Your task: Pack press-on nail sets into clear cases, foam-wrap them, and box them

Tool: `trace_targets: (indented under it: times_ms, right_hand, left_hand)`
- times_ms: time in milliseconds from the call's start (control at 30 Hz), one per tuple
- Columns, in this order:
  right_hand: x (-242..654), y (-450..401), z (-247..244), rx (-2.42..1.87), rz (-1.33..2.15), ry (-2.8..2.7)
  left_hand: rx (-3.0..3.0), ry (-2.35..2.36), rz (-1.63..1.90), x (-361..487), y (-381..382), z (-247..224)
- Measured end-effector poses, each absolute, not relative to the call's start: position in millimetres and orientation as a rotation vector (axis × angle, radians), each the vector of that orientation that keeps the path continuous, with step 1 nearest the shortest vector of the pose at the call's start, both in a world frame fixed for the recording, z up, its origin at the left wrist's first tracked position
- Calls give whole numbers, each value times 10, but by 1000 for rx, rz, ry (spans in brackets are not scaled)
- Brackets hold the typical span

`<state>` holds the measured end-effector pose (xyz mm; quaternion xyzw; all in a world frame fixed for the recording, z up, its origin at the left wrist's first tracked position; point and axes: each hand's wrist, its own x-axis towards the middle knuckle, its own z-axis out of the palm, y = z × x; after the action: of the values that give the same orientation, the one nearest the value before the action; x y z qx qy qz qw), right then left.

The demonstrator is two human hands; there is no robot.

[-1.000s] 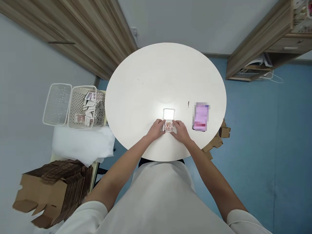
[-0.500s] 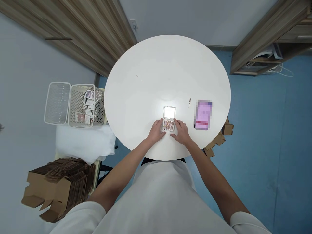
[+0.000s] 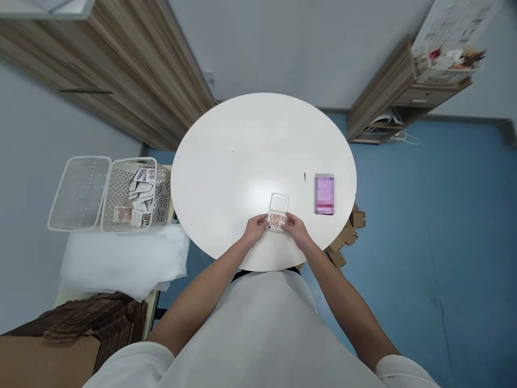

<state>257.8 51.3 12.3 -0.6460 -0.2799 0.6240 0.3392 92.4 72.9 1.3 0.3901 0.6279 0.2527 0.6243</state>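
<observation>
A small clear plastic case (image 3: 278, 203) with its lid hinged back sits near the front of the white table, a little tilted. Inside it lie several pinkish false nails (image 3: 276, 220). My left hand (image 3: 255, 227) grips the case's left side with thumb and fingers. On the other side, my right hand (image 3: 297, 229) holds the right edge the same way. Whether the case rests on the table or is slightly raised, I cannot tell.
A blurred purple item (image 3: 325, 194) lies to the right on the round white table (image 3: 226, 178). At left stand an open perforated basket (image 3: 161, 194) with packets, white sheets (image 3: 125, 258) and folded cardboard (image 3: 52, 355). More cardboard (image 3: 343, 237) is below the table's right edge.
My fingers have closed in on the sides of the case, and it has turned slightly. The bright glare on its lid is gone. The whole view has shifted, showing more of the room.
</observation>
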Motion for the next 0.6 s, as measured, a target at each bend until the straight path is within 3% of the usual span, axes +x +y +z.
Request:
trace_targets:
  times_ms: [333,600]
  right_hand:
    - [2233,185,538,-1489,1503,-669]
    - [1990,255,771,-1348,1597,-568]
  left_hand:
    - [700,1155,622,499,533,483]
    - [768,996,673,160,492,687]
